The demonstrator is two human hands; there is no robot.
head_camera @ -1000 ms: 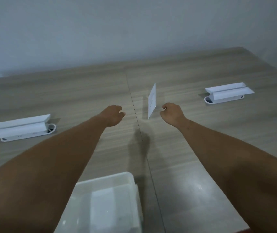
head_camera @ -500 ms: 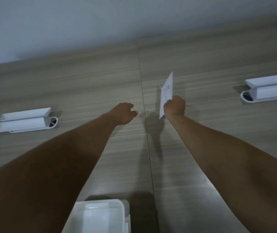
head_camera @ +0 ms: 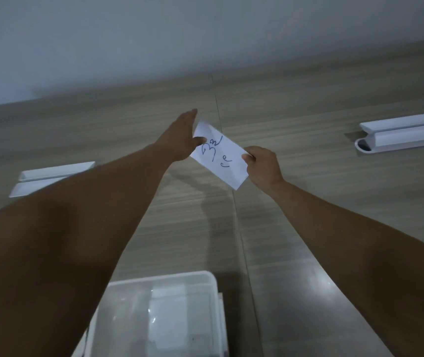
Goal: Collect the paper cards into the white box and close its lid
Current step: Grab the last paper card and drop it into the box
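Note:
A white paper card (head_camera: 220, 155) with blue handwriting is held in the air above the wooden table, its written face turned toward me. My right hand (head_camera: 262, 167) pinches its right edge. My left hand (head_camera: 180, 135) touches its upper left corner, thumb on the face and fingers stretched behind. The white box (head_camera: 169, 315) stands open at the near edge, below my left forearm, with white paper lying inside.
A white card holder (head_camera: 401, 134) lies at the right of the table (head_camera: 308, 202). Another white holder (head_camera: 48, 176) lies at the left, partly behind my left forearm. A grey wall rises behind the table.
The card, edge-on in my right hand before, is turned flat toward me. My left hand has come across and taken its left corner. The view tilted down, showing more of the box.

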